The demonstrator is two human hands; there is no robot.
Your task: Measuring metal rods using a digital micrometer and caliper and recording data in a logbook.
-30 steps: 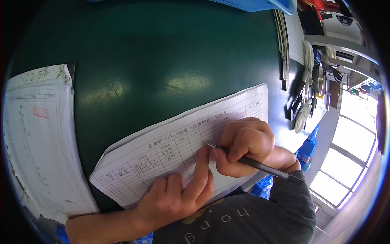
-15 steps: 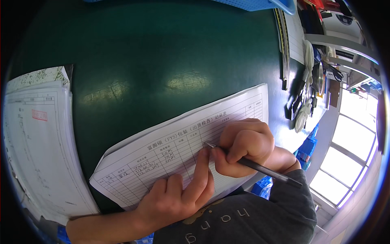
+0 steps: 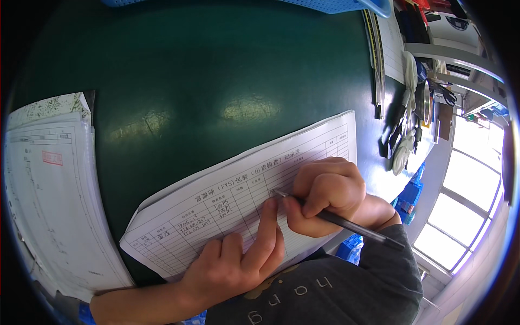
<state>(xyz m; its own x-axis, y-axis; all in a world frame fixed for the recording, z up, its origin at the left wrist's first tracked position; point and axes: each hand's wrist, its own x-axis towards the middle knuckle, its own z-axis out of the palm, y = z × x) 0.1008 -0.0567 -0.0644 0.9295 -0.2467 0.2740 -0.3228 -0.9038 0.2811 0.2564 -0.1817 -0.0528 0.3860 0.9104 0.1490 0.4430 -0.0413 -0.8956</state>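
A stack of printed table forms (image 3: pixel 319 135) lies slanted on the green tabletop in front of me, its top sheet partly filled with handwriting. My right hand (image 3: pixel 329 197) grips a dark pen (image 3: pixel 360 232), and the tip touches a cell near the middle of the sheet. Small dark marks show at the tip. My left hand (image 3: pixel 233 265) rests on the lower part of the form, its index finger stretched toward the pen tip and the other fingers bent. It holds nothing. Both hands hide part of the ruled rows.
To the left lies another pile of papers (image 3: pixel 57 200) with a red stamp. A blue plastic basket (image 3: pixel 325 4) stands at the far edge. On the right are a metal ruler (image 3: pixel 377 70), pale gloves (image 3: pixel 403 151) and assorted tools. The green tabletop (image 3: pixel 179 65) stretches beyond the forms.
A little more dark writing shows at the pen tip. The hands stay in nearly the same place, and the whole view has shifted very slightly.
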